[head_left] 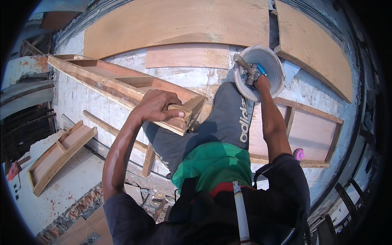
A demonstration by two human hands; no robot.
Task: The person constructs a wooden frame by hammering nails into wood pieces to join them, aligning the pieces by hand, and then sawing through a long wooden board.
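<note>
My left hand (157,106) is wrapped round the near end of a long wooden frame panel (104,83), which is tilted across my left thigh. Its thumb and fingers grip the end batten. To the right, my right hand (262,83) reaches down into a pale plastic bucket (277,67) beside my right knee. A wooden tool handle (242,62), probably a hammer's, leans out over the bucket's left side. Something blue (261,70) lies among metal pieces in the bucket. The right fingers are hidden in there, so what they touch does not show.
Large plywood sheets (179,22) and another panel (322,53) lie ahead. A narrow plywood strip (188,56) sits before them. A framed panel (314,134) with a pink object (299,154) is at right. A smaller frame (61,155) and broken brick edge (77,210) are at left.
</note>
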